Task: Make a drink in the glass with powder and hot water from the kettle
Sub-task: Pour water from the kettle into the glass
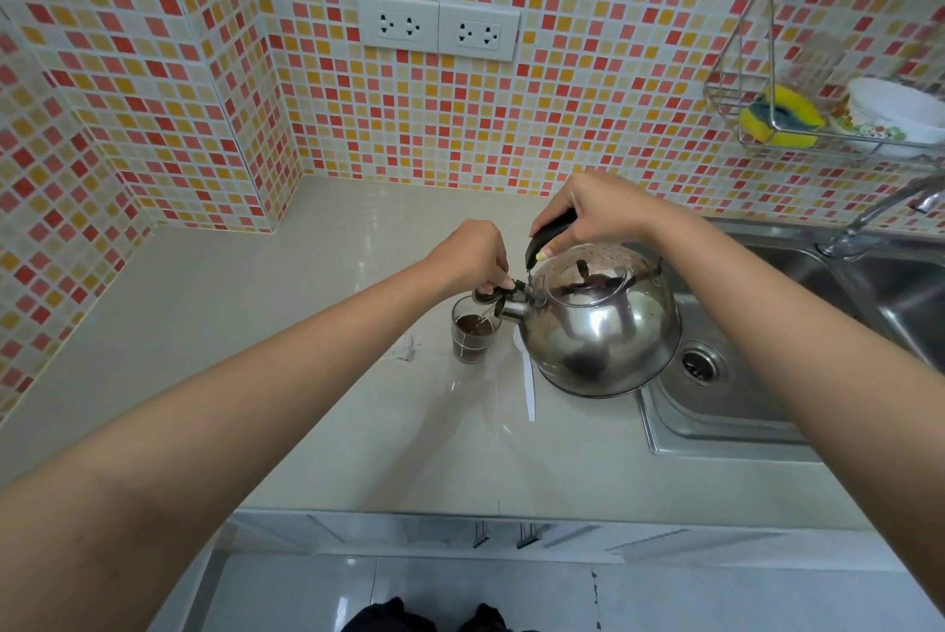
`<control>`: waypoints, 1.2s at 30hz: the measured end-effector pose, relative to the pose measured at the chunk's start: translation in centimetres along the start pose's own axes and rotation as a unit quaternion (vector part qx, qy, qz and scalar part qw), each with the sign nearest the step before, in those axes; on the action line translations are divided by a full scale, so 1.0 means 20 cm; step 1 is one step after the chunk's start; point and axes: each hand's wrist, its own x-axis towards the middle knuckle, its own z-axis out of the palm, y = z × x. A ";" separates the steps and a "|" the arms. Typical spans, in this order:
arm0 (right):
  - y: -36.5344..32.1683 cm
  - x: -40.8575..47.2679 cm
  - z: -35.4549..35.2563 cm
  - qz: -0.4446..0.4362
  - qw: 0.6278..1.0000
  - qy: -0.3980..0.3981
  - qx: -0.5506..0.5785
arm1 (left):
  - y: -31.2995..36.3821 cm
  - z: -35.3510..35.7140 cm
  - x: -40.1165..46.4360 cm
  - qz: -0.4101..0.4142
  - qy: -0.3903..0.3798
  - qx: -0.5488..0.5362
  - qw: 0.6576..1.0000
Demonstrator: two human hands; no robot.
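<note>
A shiny steel kettle (603, 324) is tilted to the left over the counter, its spout above a small clear glass (470, 336). Dark brown powder and liquid fill the lower part of the glass, and a thin stream of water falls from the spout into it. My right hand (593, 212) grips the kettle's black handle from above. My left hand (473, 255) pinches the black spout cap, holding it lifted. A white plastic spoon (529, 383) lies on the counter just right of the glass, partly under the kettle.
A steel sink (726, 406) with a drain lies right of the kettle, a tap (879, 212) at its back. A wire rack (767, 120) on the tiled wall holds a yellow sponge and a white bowl. Two sockets (440, 25) sit on the wall. A dark smudge (408, 350) marks the counter.
</note>
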 end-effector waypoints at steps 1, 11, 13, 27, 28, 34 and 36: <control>0.00 0.00 0.00 0.000 1.000 -0.001 0.000 | 0.00 0.00 0.00 -0.001 0.000 0.000 1.000; 0.03 0.00 0.01 0.002 0.999 -0.002 0.032 | -0.02 0.00 0.01 -0.002 0.002 -0.009 1.000; 0.04 -0.01 0.01 -0.002 0.999 -0.001 0.048 | -0.02 0.00 0.01 -0.001 0.001 -0.016 1.000; 0.21 -0.03 -0.17 0.061 0.992 0.073 0.085 | -0.01 -0.17 0.15 0.005 0.066 -0.157 0.985; 0.23 -0.02 -0.19 0.067 0.992 0.078 0.080 | 0.00 -0.19 0.18 0.008 0.074 -0.167 0.983; 0.33 0.08 -0.21 0.088 0.984 0.119 0.100 | 0.05 -0.28 0.36 -0.002 0.088 -0.172 0.981; 0.36 0.12 -0.20 0.091 0.980 0.132 0.121 | 0.05 -0.29 0.41 -0.009 0.091 -0.165 0.982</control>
